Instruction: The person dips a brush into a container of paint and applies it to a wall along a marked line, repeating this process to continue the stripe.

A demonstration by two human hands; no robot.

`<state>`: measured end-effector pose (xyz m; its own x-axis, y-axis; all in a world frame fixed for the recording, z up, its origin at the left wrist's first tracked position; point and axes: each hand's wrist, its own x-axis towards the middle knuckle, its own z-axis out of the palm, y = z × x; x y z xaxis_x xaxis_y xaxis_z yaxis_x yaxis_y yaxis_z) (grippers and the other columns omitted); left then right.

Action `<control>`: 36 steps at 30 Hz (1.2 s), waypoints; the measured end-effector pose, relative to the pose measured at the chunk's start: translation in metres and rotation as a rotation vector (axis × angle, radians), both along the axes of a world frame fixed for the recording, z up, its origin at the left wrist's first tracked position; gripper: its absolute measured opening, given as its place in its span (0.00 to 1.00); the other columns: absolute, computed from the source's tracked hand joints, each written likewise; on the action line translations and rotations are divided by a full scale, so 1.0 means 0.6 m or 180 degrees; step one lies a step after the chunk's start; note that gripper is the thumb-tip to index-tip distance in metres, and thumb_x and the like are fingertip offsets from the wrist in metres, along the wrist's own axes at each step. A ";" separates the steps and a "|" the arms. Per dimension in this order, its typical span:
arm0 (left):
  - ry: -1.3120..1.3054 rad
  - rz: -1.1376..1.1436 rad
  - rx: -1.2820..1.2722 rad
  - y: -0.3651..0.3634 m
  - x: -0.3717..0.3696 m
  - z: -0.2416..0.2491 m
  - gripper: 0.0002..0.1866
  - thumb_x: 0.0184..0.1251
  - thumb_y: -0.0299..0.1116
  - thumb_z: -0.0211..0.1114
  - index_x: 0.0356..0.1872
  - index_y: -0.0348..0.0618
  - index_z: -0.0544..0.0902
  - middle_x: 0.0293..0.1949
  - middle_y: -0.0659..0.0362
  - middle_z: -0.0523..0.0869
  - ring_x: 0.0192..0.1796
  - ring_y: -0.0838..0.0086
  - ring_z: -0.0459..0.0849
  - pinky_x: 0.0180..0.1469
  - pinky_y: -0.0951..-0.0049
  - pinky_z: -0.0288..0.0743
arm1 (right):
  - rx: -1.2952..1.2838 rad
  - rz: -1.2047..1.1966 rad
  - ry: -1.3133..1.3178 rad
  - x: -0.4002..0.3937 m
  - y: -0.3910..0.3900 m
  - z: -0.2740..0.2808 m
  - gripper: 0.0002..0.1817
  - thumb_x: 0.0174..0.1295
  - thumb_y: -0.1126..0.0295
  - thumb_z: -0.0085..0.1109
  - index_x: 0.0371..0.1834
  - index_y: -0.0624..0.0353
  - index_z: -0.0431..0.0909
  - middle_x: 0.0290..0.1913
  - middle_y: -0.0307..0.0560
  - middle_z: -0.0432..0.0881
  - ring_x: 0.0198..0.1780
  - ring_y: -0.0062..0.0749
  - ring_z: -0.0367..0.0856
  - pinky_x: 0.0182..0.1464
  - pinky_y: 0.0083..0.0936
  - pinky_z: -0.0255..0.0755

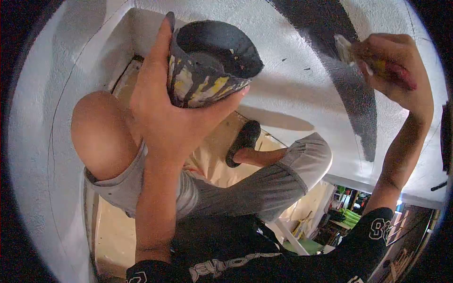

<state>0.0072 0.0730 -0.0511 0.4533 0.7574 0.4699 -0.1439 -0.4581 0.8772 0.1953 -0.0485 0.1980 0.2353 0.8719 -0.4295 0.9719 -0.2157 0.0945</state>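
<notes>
My left hand [170,118] is wrapped round a paint pot [200,85], its outside streaked with black, yellow and white. Black paint coats the inside of the pot, which tilts toward me. Up at the right, my right hand [401,70] is closed round a paintbrush [347,49], partly hidden by the fingers and blurred. The brush's pale end overlaps a broad black painted band [351,80] on the white wall [292,61].
Thin drawn lines run over the wall. My bent legs [245,191] lie below the pot, with a dark shoe [246,141] on the brown covered floor [207,155]. Shelves holding green items [349,217] stand at the lower right.
</notes>
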 end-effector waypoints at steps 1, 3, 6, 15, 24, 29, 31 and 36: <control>-0.0001 -0.0005 0.0003 0.000 0.002 0.001 0.53 0.28 0.38 0.84 0.63 0.32 0.68 0.46 0.48 0.84 0.46 0.63 0.84 0.52 0.66 0.77 | 0.0347 0.0462 0.0079 0.011 0.001 -0.007 0.13 0.42 0.74 0.63 0.34 0.65 0.79 0.25 0.51 0.77 0.26 0.41 0.77 0.30 0.30 0.70; 0.0118 0.0057 0.0187 0.002 0.005 0.002 0.53 0.28 0.38 0.84 0.63 0.32 0.68 0.45 0.47 0.84 0.47 0.63 0.84 0.52 0.66 0.76 | 0.0698 0.0926 0.0147 0.018 0.003 -0.011 0.15 0.43 0.74 0.63 0.36 0.67 0.80 0.26 0.51 0.77 0.26 0.38 0.79 0.30 0.27 0.70; 0.0203 0.0033 -0.0092 0.002 0.006 0.012 0.54 0.27 0.39 0.84 0.63 0.32 0.68 0.46 0.46 0.83 0.48 0.62 0.83 0.52 0.65 0.76 | 0.0517 0.0817 0.0062 0.015 0.011 -0.007 0.17 0.40 0.70 0.64 0.35 0.67 0.80 0.24 0.49 0.76 0.25 0.38 0.78 0.30 0.26 0.70; 0.0307 0.0359 0.0068 0.027 -0.010 0.021 0.55 0.27 0.41 0.84 0.64 0.30 0.67 0.48 0.44 0.82 0.50 0.58 0.82 0.54 0.63 0.74 | 0.0435 0.0918 0.0215 0.010 0.081 0.026 0.20 0.45 0.65 0.64 0.39 0.67 0.80 0.27 0.51 0.78 0.27 0.40 0.79 0.31 0.27 0.72; 0.0265 0.0281 0.0064 0.031 -0.014 0.014 0.55 0.27 0.41 0.84 0.63 0.31 0.67 0.48 0.43 0.81 0.51 0.56 0.82 0.56 0.62 0.74 | 0.0381 0.1238 -0.0023 0.007 0.177 -0.010 0.16 0.47 0.74 0.68 0.40 0.66 0.81 0.39 0.50 0.84 0.38 0.40 0.83 0.44 0.26 0.76; 0.0142 0.0260 -0.0021 0.032 -0.015 0.013 0.55 0.27 0.42 0.84 0.64 0.32 0.67 0.49 0.43 0.81 0.51 0.55 0.82 0.56 0.61 0.74 | 0.0213 0.1435 -0.0430 -0.001 0.160 0.001 0.14 0.46 0.76 0.66 0.39 0.64 0.82 0.38 0.51 0.84 0.36 0.39 0.83 0.41 0.26 0.76; 0.0178 0.0282 0.0047 0.034 -0.017 0.012 0.55 0.28 0.41 0.84 0.64 0.32 0.67 0.50 0.43 0.81 0.52 0.54 0.82 0.56 0.61 0.74 | -0.0142 0.1083 -0.0248 -0.009 0.170 0.007 0.14 0.46 0.77 0.65 0.39 0.63 0.82 0.38 0.51 0.84 0.36 0.39 0.83 0.40 0.26 0.76; 0.0199 0.0242 -0.0008 0.036 -0.018 0.012 0.55 0.28 0.41 0.84 0.65 0.33 0.67 0.50 0.43 0.81 0.52 0.54 0.82 0.56 0.61 0.74 | 0.0491 0.1397 0.0155 -0.013 0.194 -0.006 0.14 0.46 0.76 0.64 0.40 0.63 0.82 0.37 0.52 0.83 0.37 0.38 0.84 0.43 0.25 0.76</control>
<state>-0.0036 0.0947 -0.0436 0.4230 0.7919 0.4405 -0.0536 -0.4634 0.8845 0.1878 0.0677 0.1942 -0.1873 0.9390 -0.2885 0.9769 0.2089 0.0458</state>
